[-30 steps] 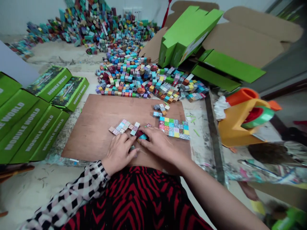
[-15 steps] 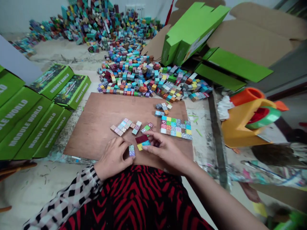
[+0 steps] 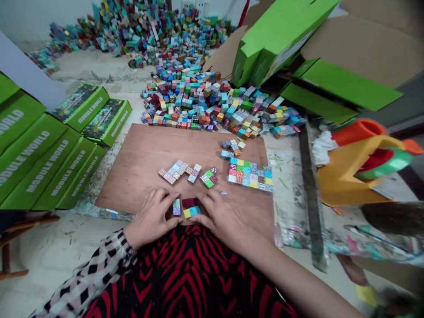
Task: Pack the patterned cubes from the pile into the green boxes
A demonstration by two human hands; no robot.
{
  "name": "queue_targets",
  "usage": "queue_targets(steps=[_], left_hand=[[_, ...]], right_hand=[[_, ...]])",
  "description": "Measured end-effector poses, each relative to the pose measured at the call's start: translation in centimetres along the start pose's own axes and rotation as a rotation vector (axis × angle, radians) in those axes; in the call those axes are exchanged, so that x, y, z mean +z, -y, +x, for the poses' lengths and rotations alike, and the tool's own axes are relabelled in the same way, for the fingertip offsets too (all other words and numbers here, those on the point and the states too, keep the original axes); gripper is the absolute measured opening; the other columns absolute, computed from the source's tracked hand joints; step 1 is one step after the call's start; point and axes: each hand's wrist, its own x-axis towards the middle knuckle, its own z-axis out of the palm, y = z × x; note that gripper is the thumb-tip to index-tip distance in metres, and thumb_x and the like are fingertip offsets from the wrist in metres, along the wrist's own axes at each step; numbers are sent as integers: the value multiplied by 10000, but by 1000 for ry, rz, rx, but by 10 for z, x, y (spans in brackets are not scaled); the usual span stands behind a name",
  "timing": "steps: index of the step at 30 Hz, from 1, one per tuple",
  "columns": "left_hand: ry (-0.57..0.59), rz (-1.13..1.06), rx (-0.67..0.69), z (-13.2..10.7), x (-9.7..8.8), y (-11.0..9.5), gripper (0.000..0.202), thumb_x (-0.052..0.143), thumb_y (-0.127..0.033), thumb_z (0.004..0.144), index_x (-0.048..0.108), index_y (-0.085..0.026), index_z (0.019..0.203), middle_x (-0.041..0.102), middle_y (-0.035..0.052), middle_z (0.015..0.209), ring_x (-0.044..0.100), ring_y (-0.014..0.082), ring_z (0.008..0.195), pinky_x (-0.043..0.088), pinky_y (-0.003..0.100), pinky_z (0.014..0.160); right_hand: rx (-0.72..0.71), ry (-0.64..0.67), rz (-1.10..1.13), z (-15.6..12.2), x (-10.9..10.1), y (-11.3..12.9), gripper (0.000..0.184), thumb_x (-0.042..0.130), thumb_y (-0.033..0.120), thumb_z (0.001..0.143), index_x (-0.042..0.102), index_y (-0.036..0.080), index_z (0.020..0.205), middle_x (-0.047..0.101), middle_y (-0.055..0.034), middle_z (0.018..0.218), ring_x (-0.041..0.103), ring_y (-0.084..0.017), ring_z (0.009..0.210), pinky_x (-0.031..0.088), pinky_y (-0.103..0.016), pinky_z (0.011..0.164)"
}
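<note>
My left hand (image 3: pixel 151 216) rests on the near edge of the brown board (image 3: pixel 145 150), fingers curled, its tips touching a small patterned cube (image 3: pixel 176 206). My right hand (image 3: pixel 222 215) lies beside it with fingers pressed against a small cluster of dark red, yellow and teal cubes (image 3: pixel 191 207). Both clusters sit between the two hands on the board. Farther up the board lie a loose row of pastel cubes (image 3: pixel 177 171), a small green and pink group (image 3: pixel 208 177), and a flat rectangular grid of coloured cubes (image 3: pixel 251 175).
A big heap of coloured cubes (image 3: pixel 205 101) spreads beyond the board, reaching the wall. Green "MODULE WORLD" boxes (image 3: pixel 49 150) stand at left. Open green cartons (image 3: pixel 281 39) and cardboard lie at back right. An orange-yellow tape dispenser (image 3: pixel 357 163) sits at right.
Both hands drew back toward me along the board, bringing the small cube clusters to its near edge. The green and pink group now lies uncovered behind them.
</note>
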Motion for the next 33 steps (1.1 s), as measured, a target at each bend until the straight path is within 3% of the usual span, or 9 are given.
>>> queue_targets(steps=[3,6,15,20,25,29,33], left_hand=[[3,-45,8,1,4,3,444,611,-339,841,545,-185,1252,524,89,1082,485,256,1024,443,429,891],[9,-91,17,1,5,6,484,633,-341,837,522,-190,1283,526,88,1094,486,254,1041,443,428,908],[-7,-222,-4,-2,8,11,409,609,-275,844,546,-221,1245,554,63,1036,541,223,989,487,399,875],[-8,-216,37,1,12,9,490,601,-298,838,499,-209,1310,552,76,1055,547,229,991,498,409,877],[-6,-148,19,5,14,3,415,584,-273,834,548,-188,1238,531,72,1030,551,228,978,502,408,880],[-36,-186,22,7,15,0,406,592,-228,806,556,-191,1209,500,88,1135,554,224,1037,495,392,924],[-40,-238,15,7,13,0,364,575,-209,818,561,-201,1182,543,69,1090,569,211,1030,494,379,935]], right_hand=[[-62,45,-69,1,-4,1,343,649,300,838,604,153,1144,577,-127,1133,599,-251,927,490,-388,792],[-100,74,-66,5,-3,2,299,617,275,858,600,155,1131,576,-113,1110,590,-223,902,477,-359,784],[-173,5,-46,14,-2,10,164,557,278,891,613,158,987,579,-89,994,556,-217,919,466,-355,790],[-165,-10,62,15,10,5,209,551,261,891,594,162,1069,586,-92,1035,552,-227,993,466,-392,843],[-181,-58,146,13,20,0,296,530,202,881,566,176,1174,586,-96,1079,543,-219,1037,437,-416,911],[-177,-44,137,13,20,0,252,484,172,893,584,145,1122,583,-105,1056,544,-217,1022,439,-398,905],[-93,-40,95,8,12,4,175,537,207,871,592,137,1022,575,-111,1042,561,-226,959,463,-380,842]])
